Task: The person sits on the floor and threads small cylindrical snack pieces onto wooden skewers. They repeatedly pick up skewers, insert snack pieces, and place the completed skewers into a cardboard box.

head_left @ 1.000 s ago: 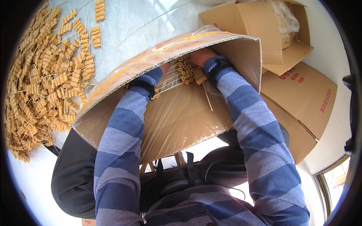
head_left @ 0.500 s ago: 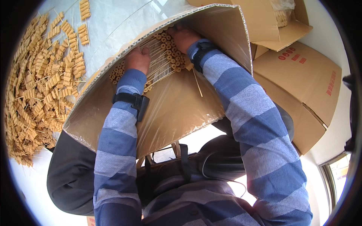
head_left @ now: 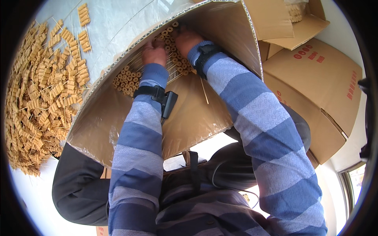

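Note:
A cardboard box (head_left: 197, 104) lined with clear plastic film stands tilted open in front of me. Inside it, skewers of tan, ring-shaped rolls (head_left: 181, 65) lie stacked, their hollow ends facing me. My left hand (head_left: 154, 53) is curled against the left side of this stack, its fingertips partly hidden among the rolls. On the stack's right side rests my right hand (head_left: 188, 41), with its fingers out of sight behind the rolls. Another cluster of skewered rolls (head_left: 126, 80) lies by the box's left wall. One loose stick (head_left: 205, 91) pokes out below my right hand.
To the left, a large heap of skewered rolls (head_left: 43, 94) covers the pale surface, with a few separate skewers (head_left: 84, 15) at its far edge. At the right stand a closed cardboard box (head_left: 315, 78) and an open box (head_left: 305, 31) holding more rolls.
My left hand has moved right, from over the bare sticks to the right-hand stack of rolls. The left cluster now shows more fully. My right hand has shifted slightly left.

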Demonstrator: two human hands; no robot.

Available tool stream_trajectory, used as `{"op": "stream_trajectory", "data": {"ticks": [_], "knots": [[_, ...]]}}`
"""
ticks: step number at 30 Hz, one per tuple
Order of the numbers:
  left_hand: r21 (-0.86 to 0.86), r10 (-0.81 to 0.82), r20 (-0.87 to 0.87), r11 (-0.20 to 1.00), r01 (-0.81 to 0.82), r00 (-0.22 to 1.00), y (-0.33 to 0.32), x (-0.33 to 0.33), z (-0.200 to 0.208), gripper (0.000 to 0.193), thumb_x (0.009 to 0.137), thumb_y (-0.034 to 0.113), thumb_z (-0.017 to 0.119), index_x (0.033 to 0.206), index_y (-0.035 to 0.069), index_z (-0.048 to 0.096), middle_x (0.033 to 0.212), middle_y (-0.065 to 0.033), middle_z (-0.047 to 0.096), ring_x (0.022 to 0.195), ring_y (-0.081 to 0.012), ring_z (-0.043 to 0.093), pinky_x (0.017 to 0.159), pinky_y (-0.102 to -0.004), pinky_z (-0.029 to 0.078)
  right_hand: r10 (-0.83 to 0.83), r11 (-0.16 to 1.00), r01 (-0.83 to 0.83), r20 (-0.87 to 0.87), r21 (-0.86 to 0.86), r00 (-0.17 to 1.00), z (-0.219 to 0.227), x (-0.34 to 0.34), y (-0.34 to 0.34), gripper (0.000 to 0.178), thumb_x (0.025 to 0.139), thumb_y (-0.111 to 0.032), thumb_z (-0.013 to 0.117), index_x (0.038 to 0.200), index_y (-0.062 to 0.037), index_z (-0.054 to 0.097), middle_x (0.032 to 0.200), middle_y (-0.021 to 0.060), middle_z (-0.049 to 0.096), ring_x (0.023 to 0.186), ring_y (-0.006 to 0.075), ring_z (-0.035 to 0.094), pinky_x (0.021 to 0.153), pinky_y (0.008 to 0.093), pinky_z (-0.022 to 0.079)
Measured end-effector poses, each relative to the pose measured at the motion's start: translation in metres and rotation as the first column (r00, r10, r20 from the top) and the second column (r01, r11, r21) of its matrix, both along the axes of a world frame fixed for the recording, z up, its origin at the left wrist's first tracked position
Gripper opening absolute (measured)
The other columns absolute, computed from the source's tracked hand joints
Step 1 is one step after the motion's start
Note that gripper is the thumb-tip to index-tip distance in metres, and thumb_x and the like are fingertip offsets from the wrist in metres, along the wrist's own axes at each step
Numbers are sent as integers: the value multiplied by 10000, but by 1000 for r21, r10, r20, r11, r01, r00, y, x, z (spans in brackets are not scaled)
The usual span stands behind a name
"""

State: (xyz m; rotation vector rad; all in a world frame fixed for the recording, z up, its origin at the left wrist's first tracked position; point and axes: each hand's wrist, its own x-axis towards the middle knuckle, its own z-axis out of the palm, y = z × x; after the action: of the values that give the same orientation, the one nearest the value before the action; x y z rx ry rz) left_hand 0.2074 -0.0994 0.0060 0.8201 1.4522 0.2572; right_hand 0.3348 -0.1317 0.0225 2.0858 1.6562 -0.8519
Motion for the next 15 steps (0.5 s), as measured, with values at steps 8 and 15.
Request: {"op": "stream_trajectory", "data": {"ticks": [8, 15], "knots": [[24, 483, 115, 872, -488, 868, -4, 34, -19, 186, 902, 21, 575, 1081, -3, 623, 733, -66, 617, 567, -142, 548, 466, -282, 419, 48, 998, -51, 134, 21, 990, 14, -5, -1, 444, 918, -192, 499, 1340, -58, 534, 1347, 196, 532, 1264, 358, 498, 1048, 496, 395], [148, 354, 42, 923, -356, 934, 7, 44, -44, 273, 883, 42, 643, 1128, -77, 654, 919, -146, 708, 774, -211, 650, 684, -325, 529, 89, 993, -69, 225, -96, 970, 33, -12, 3, 414, 928, -227, 492, 1304, -70, 561, 1346, 150, 550, 1287, 328, 480, 1052, 531, 358]]}}
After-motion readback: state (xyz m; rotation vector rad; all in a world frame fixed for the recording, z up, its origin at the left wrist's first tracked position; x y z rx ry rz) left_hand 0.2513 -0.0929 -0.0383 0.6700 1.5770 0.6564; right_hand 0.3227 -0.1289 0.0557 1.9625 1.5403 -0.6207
